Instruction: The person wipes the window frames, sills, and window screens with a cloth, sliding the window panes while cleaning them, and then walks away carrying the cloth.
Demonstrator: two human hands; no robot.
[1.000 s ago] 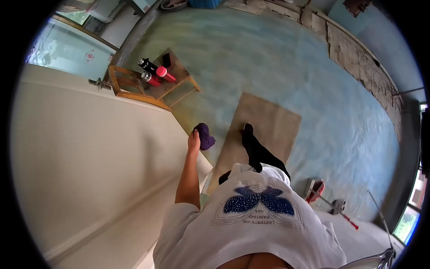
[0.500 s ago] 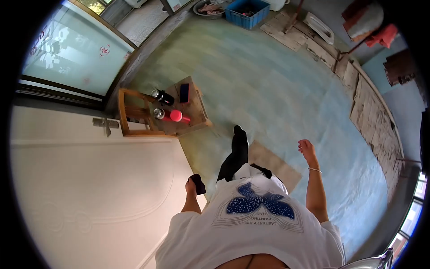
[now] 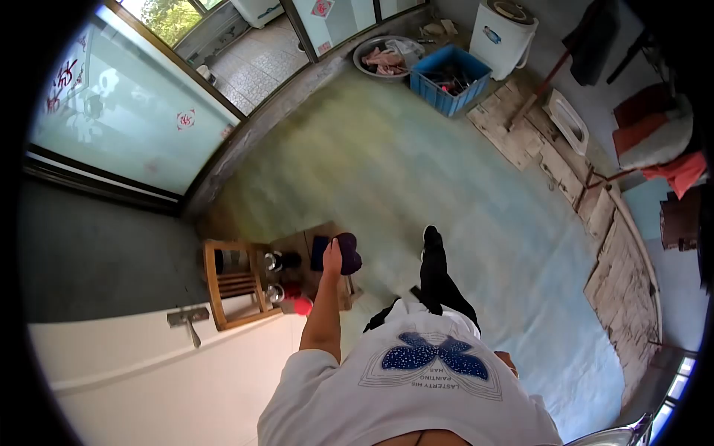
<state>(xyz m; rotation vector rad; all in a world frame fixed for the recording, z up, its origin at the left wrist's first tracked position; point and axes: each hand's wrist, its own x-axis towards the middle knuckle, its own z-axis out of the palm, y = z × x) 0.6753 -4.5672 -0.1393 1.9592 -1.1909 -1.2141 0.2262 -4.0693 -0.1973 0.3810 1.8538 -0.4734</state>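
My left hand (image 3: 332, 258) reaches forward, closed on a dark purple, soft-looking rounded thing (image 3: 349, 254) whose kind I cannot make out. Below and beside it is a wooden chair (image 3: 216, 286). On the chair's seat are a dark phone (image 3: 319, 253), a black flask (image 3: 282, 261) with a shiny top, a red flask (image 3: 288, 291) and a red-lidded container (image 3: 303, 306). My left forearm covers part of the seat. My right hand (image 3: 507, 363) is low by my right side, mostly hidden by my shirt, and its fingers do not show.
A white door with a handle (image 3: 187, 318) is at the left, near the chair. A blue crate (image 3: 439, 97), a metal basin (image 3: 361, 63) and a white appliance (image 3: 500, 41) stand at the far side. Worn boards (image 3: 628, 271) line the right edge of the floor.
My left hand has moved forward and up with the purple thing, over the chair's edge. My right hand has dropped back to my side. I have stepped forward, and the view has shifted.
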